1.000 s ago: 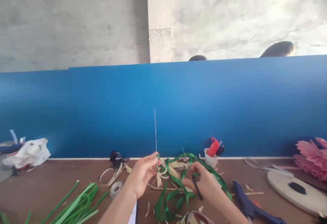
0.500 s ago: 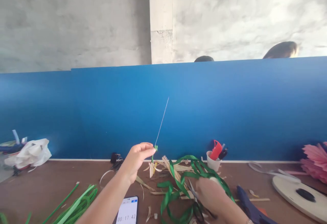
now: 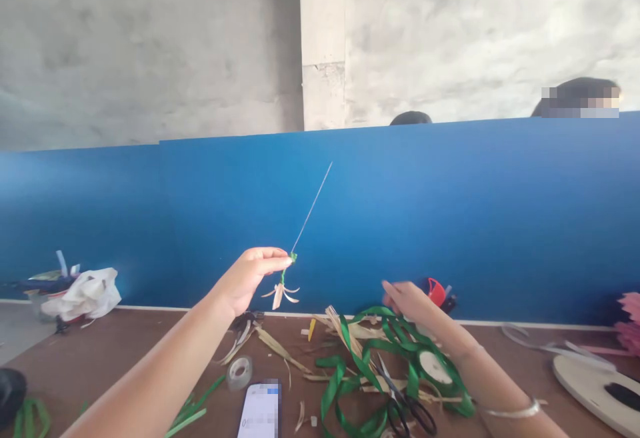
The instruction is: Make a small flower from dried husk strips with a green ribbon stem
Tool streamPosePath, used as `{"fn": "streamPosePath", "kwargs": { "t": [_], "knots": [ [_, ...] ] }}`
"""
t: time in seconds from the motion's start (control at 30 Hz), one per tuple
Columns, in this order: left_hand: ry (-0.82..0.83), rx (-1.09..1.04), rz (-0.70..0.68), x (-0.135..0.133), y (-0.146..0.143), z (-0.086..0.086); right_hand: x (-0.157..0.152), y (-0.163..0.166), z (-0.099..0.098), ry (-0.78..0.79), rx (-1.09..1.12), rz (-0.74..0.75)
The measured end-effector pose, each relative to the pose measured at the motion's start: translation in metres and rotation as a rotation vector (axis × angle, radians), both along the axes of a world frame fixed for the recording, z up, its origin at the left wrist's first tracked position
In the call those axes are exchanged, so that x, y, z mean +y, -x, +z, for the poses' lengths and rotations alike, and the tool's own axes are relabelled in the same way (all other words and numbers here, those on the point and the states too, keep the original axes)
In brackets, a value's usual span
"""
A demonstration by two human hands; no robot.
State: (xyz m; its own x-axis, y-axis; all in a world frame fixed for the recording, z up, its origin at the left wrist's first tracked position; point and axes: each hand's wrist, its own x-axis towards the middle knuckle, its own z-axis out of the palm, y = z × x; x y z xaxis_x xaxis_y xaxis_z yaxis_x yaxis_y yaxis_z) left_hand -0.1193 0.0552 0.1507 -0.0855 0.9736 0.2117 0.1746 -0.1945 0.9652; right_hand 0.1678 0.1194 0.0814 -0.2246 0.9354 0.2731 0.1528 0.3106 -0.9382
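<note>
My left hand (image 3: 253,271) pinches a small craft flower on a thin wire, between thumb and fingertips. The flower's pale, straw-like petals (image 3: 279,296) hang downward, and a green wrapped stem (image 3: 283,277) runs up into my fingers. Above them the bare, thin wire (image 3: 313,206) slants up and to the right. My right hand (image 3: 407,299) is raised over the far side of the table, fingers loosely bent and somewhat blurred, with nothing seen in them. Below it lie a tangled green ribbon (image 3: 330,385) with its white spool (image 3: 435,367) and black-handled scissors (image 3: 395,385).
A phone (image 3: 260,411) and a clear tape roll (image 3: 239,373) lie near the front. Dried husk strips (image 3: 280,348) are scattered about. A large cream disc (image 3: 583,385) lies at right, a white plastic bag (image 3: 95,295) at left. Behind stands a blue partition (image 3: 225,205).
My left hand has risen and moved left with the flower. My right hand has lifted off the scissors area, leaving the scissors on the table. The view has shifted slightly.
</note>
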Motion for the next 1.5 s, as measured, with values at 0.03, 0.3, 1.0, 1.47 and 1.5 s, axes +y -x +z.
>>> {"fn": "streamPosePath", "kwargs": {
  "t": [0.03,0.3,1.0,1.47,1.5],
  "knots": [
    [0.0,0.007,0.008,-0.002,0.003,-0.001,0.002,-0.002,-0.004,-0.009,-0.002,-0.033],
    [0.009,0.089,-0.139,-0.013,-0.043,-0.024,-0.036,0.073,0.009,-0.086,0.043,0.082],
    [-0.122,0.238,-0.031,-0.014,-0.097,-0.131,-0.06,0.043,-0.06,0.003,-0.109,-0.019],
    [0.179,-0.017,-0.204,-0.027,-0.079,-0.114,-0.065,0.033,-0.049,0.011,0.002,0.032],
    [0.185,-0.069,-0.137,-0.025,-0.069,-0.112,-0.064,0.029,-0.049,0.03,0.023,0.035]
  ]
}}
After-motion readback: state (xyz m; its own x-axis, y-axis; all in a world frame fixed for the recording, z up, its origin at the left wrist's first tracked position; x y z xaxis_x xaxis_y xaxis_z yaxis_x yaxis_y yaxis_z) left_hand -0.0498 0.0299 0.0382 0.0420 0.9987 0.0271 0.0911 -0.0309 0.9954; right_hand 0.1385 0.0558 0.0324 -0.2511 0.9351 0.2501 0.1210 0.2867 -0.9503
